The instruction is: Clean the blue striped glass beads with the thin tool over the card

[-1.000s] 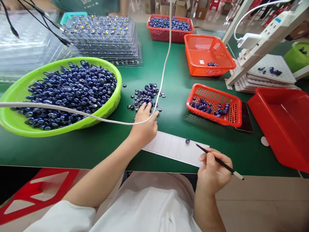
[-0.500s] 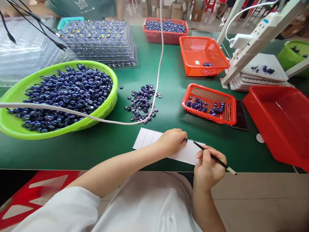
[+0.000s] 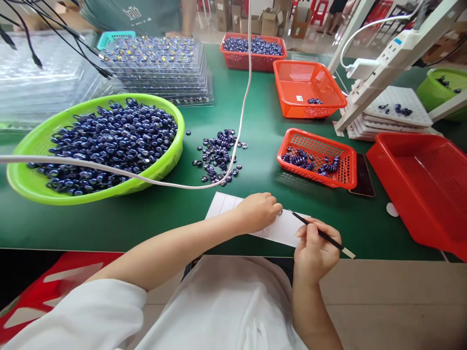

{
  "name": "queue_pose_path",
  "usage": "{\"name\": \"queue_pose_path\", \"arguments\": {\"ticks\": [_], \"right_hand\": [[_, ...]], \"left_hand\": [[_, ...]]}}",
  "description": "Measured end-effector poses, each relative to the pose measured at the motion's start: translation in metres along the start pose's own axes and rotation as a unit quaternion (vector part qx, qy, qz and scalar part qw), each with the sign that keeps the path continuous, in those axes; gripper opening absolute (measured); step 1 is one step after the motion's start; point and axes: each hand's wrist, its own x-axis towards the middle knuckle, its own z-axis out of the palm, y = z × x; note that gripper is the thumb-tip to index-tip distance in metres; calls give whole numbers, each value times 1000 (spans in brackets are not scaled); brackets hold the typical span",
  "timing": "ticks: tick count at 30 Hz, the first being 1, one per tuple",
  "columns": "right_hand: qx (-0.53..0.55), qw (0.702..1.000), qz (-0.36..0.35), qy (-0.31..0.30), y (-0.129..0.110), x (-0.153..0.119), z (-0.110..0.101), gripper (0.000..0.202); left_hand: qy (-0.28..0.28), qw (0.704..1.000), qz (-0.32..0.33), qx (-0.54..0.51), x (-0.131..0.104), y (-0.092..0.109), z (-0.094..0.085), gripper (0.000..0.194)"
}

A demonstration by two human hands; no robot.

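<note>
My left hand (image 3: 258, 212) is closed over a white ruled paper (image 3: 280, 234), its fingertips pinching a small dark shiny piece (image 3: 280, 212) that is mostly hidden. In my right hand (image 3: 318, 250) is a pair of black tweezers (image 3: 324, 236) with a pale end, held like a pen. The tweezers' tips point left and stop just short of the small piece. Beyond the paper, a loose pile of dark blue glossy pieces (image 3: 219, 151) lies on the green table (image 3: 175, 216).
A white cable (image 3: 175, 184) loops low across the table. To the left stands a lime basket (image 3: 175, 163) heaped with dark blue pieces; stacked clear trays (image 3: 204, 82) are behind it. An orange basket (image 3: 345, 182), a phone (image 3: 364, 175) and a red bin (image 3: 401, 204) stand right. A person (image 3: 134, 17) is opposite.
The view has shifted slightly. My left hand has turned a little over the small piece, which now shows less. The tweezers stay close to it in my right hand.
</note>
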Motion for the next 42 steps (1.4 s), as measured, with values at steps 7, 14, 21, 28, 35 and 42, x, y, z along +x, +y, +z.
{"name": "queue_pose_path", "arguments": {"ticks": [7, 14, 21, 28, 35, 42], "right_hand": [[-99, 984, 68, -130, -23, 6, -13, 13], [-236, 906, 161, -311, -24, 17, -19, 19], [-243, 895, 158, -338, -19, 21, -18, 19], [-210, 904, 175, -328, -21, 22, -21, 17], [-221, 911, 161, -309, -19, 21, -18, 19], [-239, 904, 155, -319, -18, 22, -19, 18]], "left_hand": [[109, 985, 37, -127, -43, -4, -6, 22], [101, 977, 83, -170, -76, 6, 12, 15], [84, 981, 107, -141, -75, 5, 17, 19], [60, 985, 109, -117, -74, 8, 17, 17], [53, 986, 104, -121, -74, 8, 15, 17], [44, 988, 100, -113, -74, 9, 14, 18]]}}
